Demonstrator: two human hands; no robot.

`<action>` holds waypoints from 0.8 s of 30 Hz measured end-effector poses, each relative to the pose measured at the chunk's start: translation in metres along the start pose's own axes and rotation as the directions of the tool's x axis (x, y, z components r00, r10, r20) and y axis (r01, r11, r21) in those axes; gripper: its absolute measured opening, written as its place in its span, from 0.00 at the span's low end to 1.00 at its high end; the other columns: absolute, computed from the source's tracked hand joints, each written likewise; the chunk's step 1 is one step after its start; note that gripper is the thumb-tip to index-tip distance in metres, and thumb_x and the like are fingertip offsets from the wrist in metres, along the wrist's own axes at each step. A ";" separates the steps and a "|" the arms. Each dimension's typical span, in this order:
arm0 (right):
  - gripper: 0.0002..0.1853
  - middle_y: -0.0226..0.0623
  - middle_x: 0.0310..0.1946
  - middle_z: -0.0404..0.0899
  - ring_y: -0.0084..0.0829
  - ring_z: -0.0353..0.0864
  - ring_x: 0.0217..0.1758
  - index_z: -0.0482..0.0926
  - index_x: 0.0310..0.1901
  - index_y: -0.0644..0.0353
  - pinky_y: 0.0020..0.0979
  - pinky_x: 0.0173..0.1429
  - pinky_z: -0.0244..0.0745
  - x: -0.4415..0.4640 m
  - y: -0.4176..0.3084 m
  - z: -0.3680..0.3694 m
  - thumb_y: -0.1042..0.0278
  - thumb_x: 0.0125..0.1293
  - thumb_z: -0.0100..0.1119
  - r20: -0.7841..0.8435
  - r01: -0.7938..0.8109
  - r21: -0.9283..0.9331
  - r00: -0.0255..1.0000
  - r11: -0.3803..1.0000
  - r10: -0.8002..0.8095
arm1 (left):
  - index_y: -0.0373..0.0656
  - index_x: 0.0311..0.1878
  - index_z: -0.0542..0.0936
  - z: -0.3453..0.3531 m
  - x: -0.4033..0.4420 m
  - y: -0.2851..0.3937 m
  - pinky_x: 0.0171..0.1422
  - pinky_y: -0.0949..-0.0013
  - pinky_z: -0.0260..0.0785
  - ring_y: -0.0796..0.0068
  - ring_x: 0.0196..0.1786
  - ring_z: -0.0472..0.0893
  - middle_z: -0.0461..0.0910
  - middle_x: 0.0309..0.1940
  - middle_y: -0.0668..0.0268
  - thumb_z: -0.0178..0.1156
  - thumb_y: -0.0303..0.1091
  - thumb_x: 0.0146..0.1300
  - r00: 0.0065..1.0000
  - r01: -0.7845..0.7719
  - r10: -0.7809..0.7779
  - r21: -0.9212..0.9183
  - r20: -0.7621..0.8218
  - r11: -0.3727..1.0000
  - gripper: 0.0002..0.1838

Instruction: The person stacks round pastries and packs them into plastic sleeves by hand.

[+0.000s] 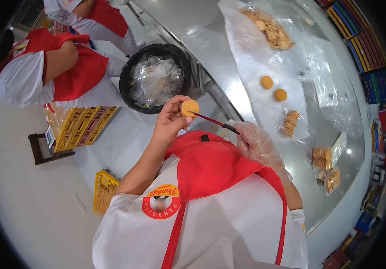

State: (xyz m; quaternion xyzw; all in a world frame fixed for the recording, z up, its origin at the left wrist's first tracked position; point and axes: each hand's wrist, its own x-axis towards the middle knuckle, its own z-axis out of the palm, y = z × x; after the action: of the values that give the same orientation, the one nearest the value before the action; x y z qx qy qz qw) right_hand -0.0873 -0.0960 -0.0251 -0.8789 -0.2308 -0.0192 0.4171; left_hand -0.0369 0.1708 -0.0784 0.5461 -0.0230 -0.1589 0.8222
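Note:
Between the fingertips and thumb of my bare left hand [172,120] is a round golden cookie [190,107], held up in front of my red apron. My right hand [254,141], in a clear plastic glove, is closed around the black handle of a knife [215,122]. The narrow blade points left, and its tip lies over the cookie's face; whether it cuts in, I cannot tell. On the plastic sheet to the right lie two loose cookies [267,81] and a row of stacked cookies [290,123]. Farther up sits a heap of broken pieces [269,29].
The metal table [188,18] edge runs diagonally beside my hands. Packed cookies [332,180] stand near its right side. A black bin [125,78] with crumpled plastic is at upper left. Yellow crates [74,130] and two people in red aprons [78,74] are on the left.

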 end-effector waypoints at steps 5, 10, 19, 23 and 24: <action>0.26 0.44 0.37 0.77 0.42 0.79 0.38 0.74 0.59 0.60 0.38 0.42 0.76 0.037 -0.021 0.038 0.84 0.56 0.57 0.115 -0.096 0.008 0.989 0.995 0.094 | 0.43 0.64 0.70 -0.054 -0.011 0.015 0.37 0.77 0.66 0.79 0.43 0.77 0.77 0.50 0.64 0.61 0.21 0.59 0.998 -0.060 0.061 0.013 -0.032 0.998 0.28; 0.26 0.43 0.39 0.77 0.41 0.80 0.38 0.75 0.59 0.58 0.37 0.42 0.76 0.072 -0.045 0.078 0.83 0.56 0.57 0.170 -0.155 -0.006 0.973 0.988 0.154 | 0.43 0.64 0.71 -0.100 -0.013 0.033 0.38 0.78 0.65 0.81 0.43 0.76 0.77 0.49 0.66 0.61 0.21 0.61 0.998 -0.022 0.024 0.035 -0.063 0.999 0.26; 0.23 0.47 0.41 0.81 0.49 0.81 0.42 0.76 0.57 0.59 0.40 0.48 0.77 0.111 -0.053 0.154 0.82 0.58 0.55 0.031 -0.165 -0.189 0.984 0.968 0.174 | 0.43 0.61 0.73 -0.170 0.000 0.054 0.39 0.80 0.64 0.86 0.38 0.71 0.77 0.44 0.70 0.58 0.21 0.64 0.982 0.078 -0.068 0.054 -0.174 0.995 0.21; 0.19 0.46 0.40 0.79 0.47 0.80 0.44 0.79 0.53 0.56 0.38 0.49 0.75 0.127 -0.064 0.168 0.83 0.61 0.51 -0.087 -0.310 -0.120 0.950 0.943 0.301 | 0.43 0.61 0.73 -0.185 0.004 0.061 0.38 0.80 0.62 0.87 0.36 0.70 0.76 0.41 0.71 0.58 0.21 0.64 0.971 0.117 -0.105 0.041 -0.216 0.992 0.21; 0.20 0.46 0.39 0.79 0.48 0.80 0.44 0.79 0.53 0.56 0.38 0.49 0.75 0.131 -0.071 0.169 0.83 0.61 0.51 -0.038 -0.292 -0.103 0.956 0.951 0.289 | 0.43 0.61 0.74 -0.189 0.004 0.061 0.38 0.80 0.62 0.87 0.36 0.70 0.76 0.41 0.71 0.58 0.21 0.64 0.971 0.126 -0.116 0.035 -0.208 0.991 0.21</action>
State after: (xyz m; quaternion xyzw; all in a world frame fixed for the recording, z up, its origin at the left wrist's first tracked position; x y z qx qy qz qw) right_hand -0.0275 0.1190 -0.0542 -0.9242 -0.0929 0.0202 0.3699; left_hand 0.0215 0.3591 -0.0994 0.5794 0.0916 -0.1507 0.7957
